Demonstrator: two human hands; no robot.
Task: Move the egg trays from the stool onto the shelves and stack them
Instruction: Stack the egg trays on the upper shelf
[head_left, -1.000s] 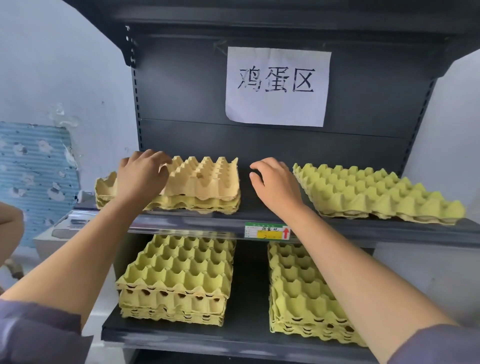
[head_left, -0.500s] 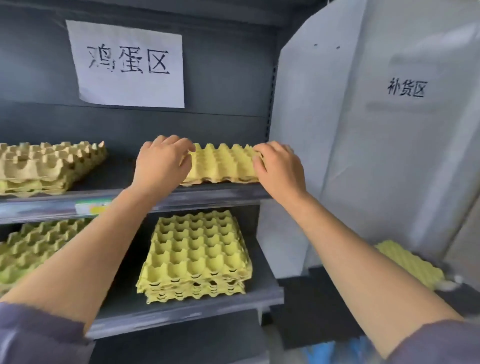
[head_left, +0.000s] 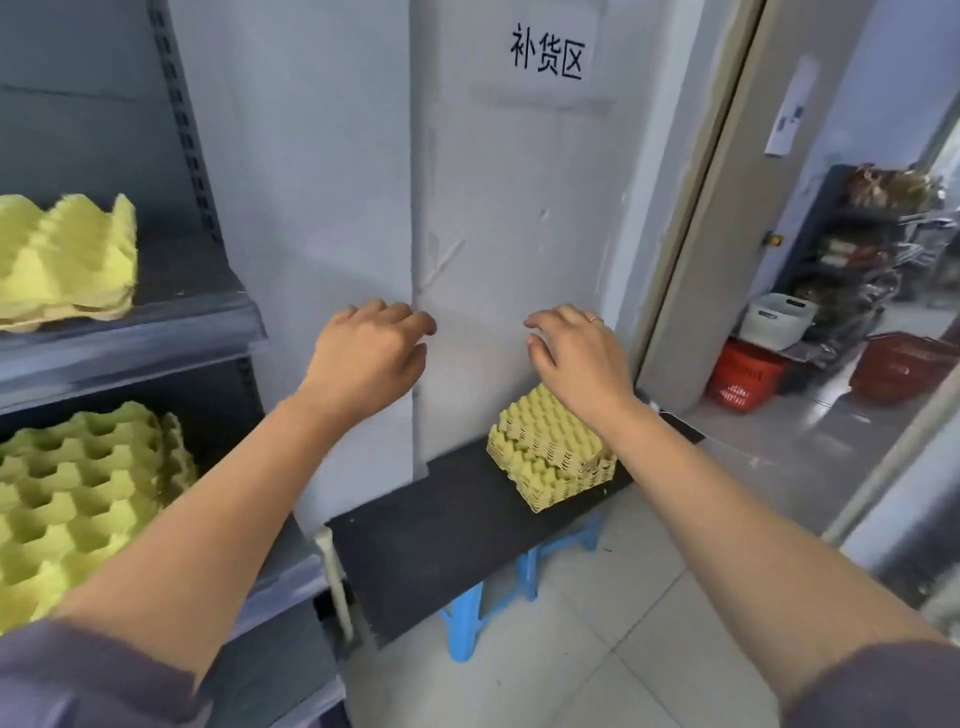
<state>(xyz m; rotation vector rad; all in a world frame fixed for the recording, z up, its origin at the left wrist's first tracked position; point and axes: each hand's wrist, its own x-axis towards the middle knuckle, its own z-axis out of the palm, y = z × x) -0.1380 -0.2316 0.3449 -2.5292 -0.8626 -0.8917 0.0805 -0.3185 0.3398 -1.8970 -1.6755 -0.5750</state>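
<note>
— Where is the stack of yellow moulded-pulp egg trays?
— On the black board over the blue plastic stool, at six o'clock under the right hand. This hand and the left hand hold nothing, fingers loose.
— Next?
— I think a reach down, a grip on both sides, then over to the dark metal shelves at nine o'clock.

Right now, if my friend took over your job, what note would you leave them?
Left hand: empty, fingers loose, in the air.
Right hand: empty, fingers loose, in the air.
Trays: one pile sits on the stool; an upper stack and a lower stack sit on the shelves.
Done: some trays are stacked on the shelves.
Left: lift the pile off the stool and stack it on the shelves.
</note>
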